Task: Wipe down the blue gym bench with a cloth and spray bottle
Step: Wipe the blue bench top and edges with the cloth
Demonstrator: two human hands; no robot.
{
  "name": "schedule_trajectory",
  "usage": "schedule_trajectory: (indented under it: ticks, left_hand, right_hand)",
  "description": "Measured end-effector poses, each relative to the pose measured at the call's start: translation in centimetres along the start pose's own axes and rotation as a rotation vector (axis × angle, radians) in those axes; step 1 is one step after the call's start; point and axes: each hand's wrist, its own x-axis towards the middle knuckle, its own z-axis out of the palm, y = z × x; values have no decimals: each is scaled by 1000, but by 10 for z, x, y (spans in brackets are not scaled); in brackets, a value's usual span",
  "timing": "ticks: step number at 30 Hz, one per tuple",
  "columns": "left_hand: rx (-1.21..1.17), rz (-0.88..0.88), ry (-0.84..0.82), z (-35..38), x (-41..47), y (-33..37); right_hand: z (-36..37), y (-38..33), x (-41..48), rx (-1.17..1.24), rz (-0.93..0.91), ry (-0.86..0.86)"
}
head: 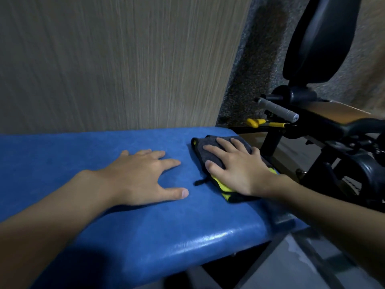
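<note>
Right hand (pixel 239 167) is pressing flat on the soft gray-yellow cloth (pixel 210 151); left hand (pixel 143 174) is resting splayed on the bench (pixel 83 149). Cloth is probably light, limp; palm-down pressure suits it.

Two hands are in view: the left hand (pixel 143 176) and the right hand (pixel 235 163). There is one blue gym bench (pixel 83 151). One cloth (pixel 200 149) shows, grey on one face and yellow on the other. Beside the bench stands one black exercise machine (pixel 337 142), with one black oval pad (pixel 318 38), one grey handle grip (pixel 277 109) and one yellow knob (pixel 253 122). One wood-grain wall panel (pixel 104 59) is behind.
</note>
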Motion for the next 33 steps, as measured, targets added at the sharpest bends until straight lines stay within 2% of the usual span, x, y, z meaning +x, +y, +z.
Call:
schedule_trajectory:
  ticks: [6,10,17,27,33]
  left_hand:
    - [19,18,1,0,7,-3]
    - [26,22,7,0,5,-3]
    - [-23,48,43,-1,4,-3]
    - [-48,29,54,0,-4,2]
    - [6,7,76,1,-2,1]
  right_hand:
    - [3,-9,100,2,52,-12]
    - [6,-13,114,18,97,-10]
    - [5,-11,61,43,53,-40]
    - [-3,-8,-89,-4,-22,-44]
    - [-4,-6,-95,-6,-46,-23]
